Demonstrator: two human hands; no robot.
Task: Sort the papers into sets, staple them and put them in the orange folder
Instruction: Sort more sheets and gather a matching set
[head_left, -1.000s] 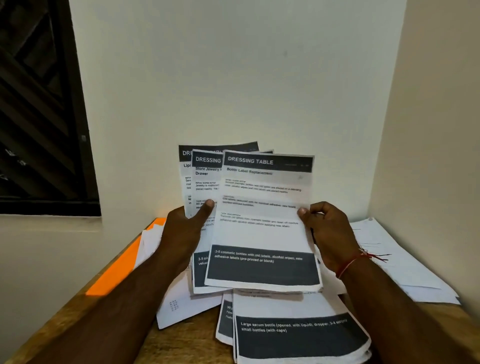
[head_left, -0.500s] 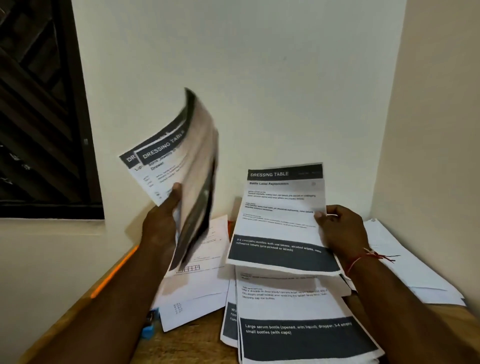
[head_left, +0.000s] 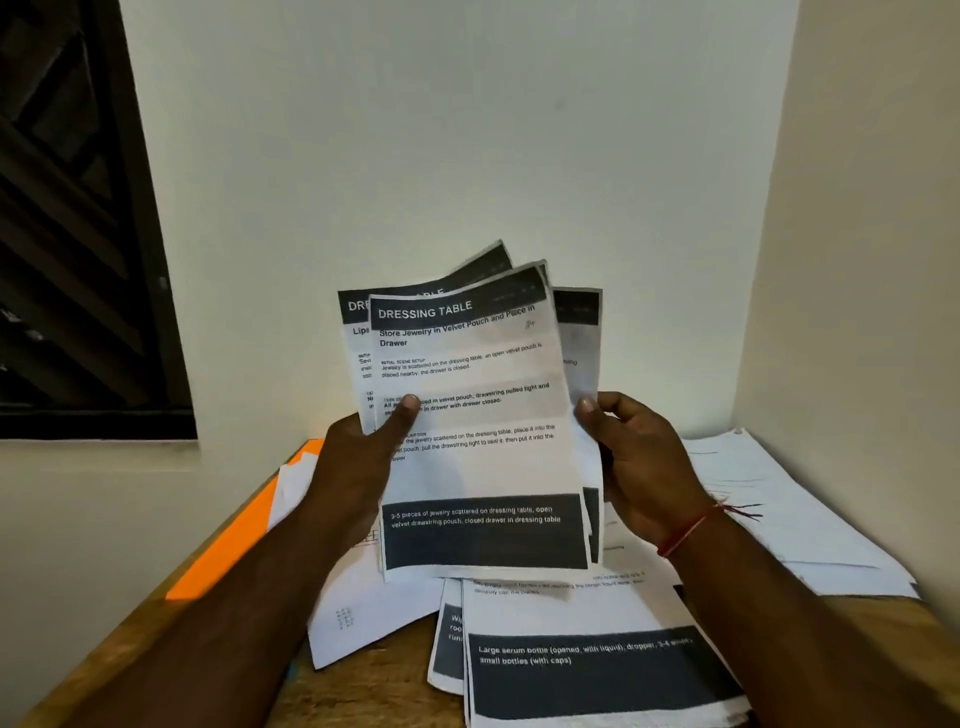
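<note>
Head camera looked down at a wooden table (head_left: 363, 696). At left, one orange folder (head_left: 223, 545) lay half hidden under white papers (head_left: 363, 613). The left hand (head_left: 358, 467) gripped a fan of at least three printed sheets (head_left: 478, 467), thumb across the front page, fingers hidden behind. The right hand (head_left: 639, 467) pinched the fan's right edge. Below, a pile (head_left: 587, 670) was cut off by the frame; loose papers (head_left: 789, 499) lay at right.

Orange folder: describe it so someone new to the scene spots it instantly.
Look at the wooden table in the corner, then its left edge below the dark window. The orange folder lies flat along that edge, partly under white sheets. Its solid orange sets it apart from those sheets.
</note>
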